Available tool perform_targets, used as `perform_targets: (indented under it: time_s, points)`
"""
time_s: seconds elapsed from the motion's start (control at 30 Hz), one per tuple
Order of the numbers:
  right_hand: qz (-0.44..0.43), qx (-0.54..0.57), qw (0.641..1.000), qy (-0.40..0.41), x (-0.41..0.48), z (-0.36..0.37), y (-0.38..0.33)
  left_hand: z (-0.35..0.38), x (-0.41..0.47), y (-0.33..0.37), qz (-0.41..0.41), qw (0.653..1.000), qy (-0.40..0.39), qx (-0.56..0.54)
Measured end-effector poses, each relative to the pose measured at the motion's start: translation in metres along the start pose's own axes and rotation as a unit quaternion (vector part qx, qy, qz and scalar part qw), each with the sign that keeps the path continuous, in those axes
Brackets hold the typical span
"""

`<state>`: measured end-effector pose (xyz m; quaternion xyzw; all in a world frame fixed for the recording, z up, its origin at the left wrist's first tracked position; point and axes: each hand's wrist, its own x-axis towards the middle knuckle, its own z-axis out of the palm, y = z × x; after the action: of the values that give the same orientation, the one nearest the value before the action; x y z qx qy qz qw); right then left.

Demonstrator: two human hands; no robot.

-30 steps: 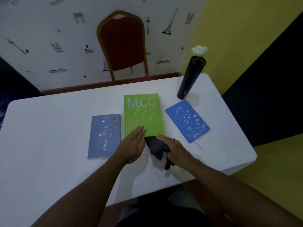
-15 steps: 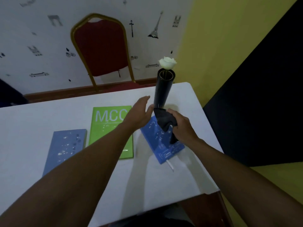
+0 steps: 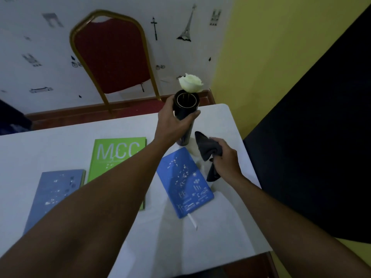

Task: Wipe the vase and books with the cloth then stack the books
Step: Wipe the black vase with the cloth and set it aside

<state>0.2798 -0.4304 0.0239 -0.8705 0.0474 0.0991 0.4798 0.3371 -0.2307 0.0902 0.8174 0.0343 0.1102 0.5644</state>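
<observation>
A tall black vase [image 3: 186, 109] with a white rose [image 3: 190, 83] stands near the table's far right corner. My left hand [image 3: 172, 123] is wrapped around its upper part. My right hand [image 3: 225, 159] grips a dark cloth [image 3: 208, 151] just right of the vase's base, apart from it. Three books lie flat on the white table [image 3: 220, 227]: a bright blue one [image 3: 185, 183] under the cloth hand's left side, a green one marked MCC [image 3: 116, 155], and a grey-blue one [image 3: 54, 193] at the left, partly hidden by my left forearm.
A red chair [image 3: 112, 57] with a gold frame stands behind the table against a white patterned wall. The table's right edge and near right corner are close to my right arm. A yellow wall and a dark panel lie to the right.
My left hand reached from beside the vase and closed around its top. My right hand with the cloth shifted to the right of the vase's base. The view moved closer.
</observation>
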Motion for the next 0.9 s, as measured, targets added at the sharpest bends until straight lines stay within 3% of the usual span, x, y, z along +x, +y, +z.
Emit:
perform_targets:
  time_s: [0.1, 0.23, 0.37, 0.47, 0.57, 0.63, 0.77, 0.9]
  points:
    - [-0.015, 0.087, 0.991, 0.101, 0.004, -0.002, -0.036, -0.008, 0.006, 0.007, -0.009, 0.999, -0.018, -0.031]
    - [-0.165, 0.174, 0.953, 0.186, 0.010, 0.003, -0.107, -0.020, 0.016, 0.023, -0.029, 0.993, -0.038, -0.104]
    - [-0.334, 0.075, 0.925, 0.166, 0.020, 0.018, -0.132, -0.030, 0.016, 0.040, -0.055, 0.978, -0.082, -0.185]
    - [-0.397, -0.018, 0.908, 0.132, 0.005, 0.033, -0.092, -0.041, 0.016, 0.050, -0.097, 0.950, -0.061, -0.290]
    - [-0.415, -0.144, 0.897, 0.060, -0.027, 0.043, -0.019, -0.056, 0.022, 0.055, -0.126, 0.942, -0.041, -0.307]
    - [-0.397, -0.170, 0.902, 0.011, -0.046, 0.047, 0.018, -0.062, 0.026, 0.056, -0.133, 0.945, -0.044, -0.297]
    - [-0.350, -0.090, 0.932, 0.023, -0.051, 0.055, 0.001, -0.062, 0.023, 0.058, -0.143, 0.936, -0.067, -0.314]
    - [-0.348, 0.055, 0.928, 0.124, -0.016, 0.043, -0.083, -0.056, 0.013, 0.054, -0.147, 0.923, -0.142, -0.325]
